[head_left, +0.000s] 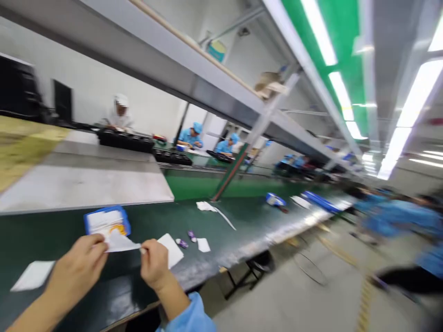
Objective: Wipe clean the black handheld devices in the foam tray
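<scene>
Your left hand (80,260) and right hand (155,263) pinch 1 white sheet (119,242) between them, partly in front of the blue-edged tray (127,224). Use light, even tension at both ends to avoid creases.

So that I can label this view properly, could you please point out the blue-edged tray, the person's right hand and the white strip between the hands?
Blue-edged tray (119,211): head view, on its upper rim.
Right hand (155,263): head view, middle of the hand.
White strip (121,243): head view, middle of the strip.
</scene>
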### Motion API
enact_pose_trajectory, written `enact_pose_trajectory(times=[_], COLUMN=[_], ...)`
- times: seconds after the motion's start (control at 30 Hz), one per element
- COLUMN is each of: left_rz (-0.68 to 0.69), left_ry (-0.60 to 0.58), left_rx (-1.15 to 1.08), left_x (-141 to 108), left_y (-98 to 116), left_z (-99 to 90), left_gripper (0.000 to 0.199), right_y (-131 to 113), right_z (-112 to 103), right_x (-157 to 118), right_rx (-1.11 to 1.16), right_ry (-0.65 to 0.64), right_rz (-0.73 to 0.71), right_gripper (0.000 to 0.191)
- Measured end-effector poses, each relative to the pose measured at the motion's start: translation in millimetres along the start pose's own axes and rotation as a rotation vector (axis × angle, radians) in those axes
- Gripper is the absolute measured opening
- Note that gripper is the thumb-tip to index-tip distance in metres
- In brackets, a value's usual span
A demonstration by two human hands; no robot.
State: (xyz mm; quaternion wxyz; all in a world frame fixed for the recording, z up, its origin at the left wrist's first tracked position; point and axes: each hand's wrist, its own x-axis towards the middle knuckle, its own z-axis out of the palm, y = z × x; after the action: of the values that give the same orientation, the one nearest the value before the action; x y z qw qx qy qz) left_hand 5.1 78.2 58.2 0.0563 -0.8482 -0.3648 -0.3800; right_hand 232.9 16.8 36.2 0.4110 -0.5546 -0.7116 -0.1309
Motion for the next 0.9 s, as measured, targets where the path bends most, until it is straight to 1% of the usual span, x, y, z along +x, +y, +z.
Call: enact_pose_trajectory(times=[0.03, 0.07, 0.13, 0.17, 0.23, 0.3, 0.37, 0.43, 0.53, 0.57, 0.63, 0.7, 0.83, 0.9], left_rz=[0.014, -0.006, -0.087, -0.137, -0.21, -0.259, -0.298, -0.329, -0.356, -0.356, -0.342, -0.316, -0.267, -0.25], left_ry=[-0.075, -0.173, -0.404, -0.488, -0.567, -0.589, -0.605, -0.614, -0.622, -0.625, -0.636, -0.654, -0.686, -0.68], left_rx=[0.005, -0.013, -0.102, -0.15, -0.206, -0.248, -0.308, -0.362, -0.401, -0.403, -0.397, -0.386, -0.35, -0.348], left_x=[-8.7, -17.7, -36.7, -46.2, -62.8, -72.5, -73.4, -67.4, -54.3, -51.0, -48.0, -50.7, -65.8, -71.3], left_y=[4.1, 9.4, 21.0, 26.4, 35.3, 40.5, 41.1, 37.8, 30.5, 28.8, 27.6, 29.7, 37.9, 38.7], left_z=[-6.4, -10.0, -11.4, -11.2, -13.3, -19.0, -25.2, -28.3, -26.2, -24.7, -22.8, -23.3, -30.2, -34.0], left_gripper=[0.019, 0.021, 0.025, 0.025, 0.023, 0.02, 0.017, 0.015, 0.015, 0.015, 0.016, 0.017, 0.019, 0.017], right_y=[-2.0, -3.5, -6.0, -7.2, -9.6, -11.9, -13.3, -13.8, -12.9, -12.4, -11.5, -11.2, -12.3, -13.1], right_z=[-0.7, -0.6, 0.1, -0.2, -2.3, -5.6, -8.6, -10.5, -11.9, -12.2, -13.0, -14.7, -19.8, -22.5], right_x=[-9.2, -20.3, -45.9, -58.7, -80.6, -94.0, -97.3, -92.1, -77.2, -72.5, -66.6, -66.0, -73.8, -75.8], right_rx=[0.047, 0.088, 0.162, 0.185, 0.198, 0.213, 0.267, 0.334, 0.394, 0.404, 0.415, 0.403, 0.298, 0.256], right_ry=[-0.018, -0.039, -0.089, -0.116, -0.184, -0.251, -0.315, -0.392, -0.505, -0.527, -0.555, -0.585, -0.635, -0.651], right_rz=[-0.032, -0.05, -0.087, -0.09, -0.104, -0.107, -0.07, 0.026, 0.203, 0.244, 0.276, 0.246, 0.046, -0.016], right_gripper=[0.02, 0.02, 0.019, 0.02, 0.019, 0.018, 0.017, 0.016, 0.018, 0.019, 0.019, 0.019, 0.02, 0.022])
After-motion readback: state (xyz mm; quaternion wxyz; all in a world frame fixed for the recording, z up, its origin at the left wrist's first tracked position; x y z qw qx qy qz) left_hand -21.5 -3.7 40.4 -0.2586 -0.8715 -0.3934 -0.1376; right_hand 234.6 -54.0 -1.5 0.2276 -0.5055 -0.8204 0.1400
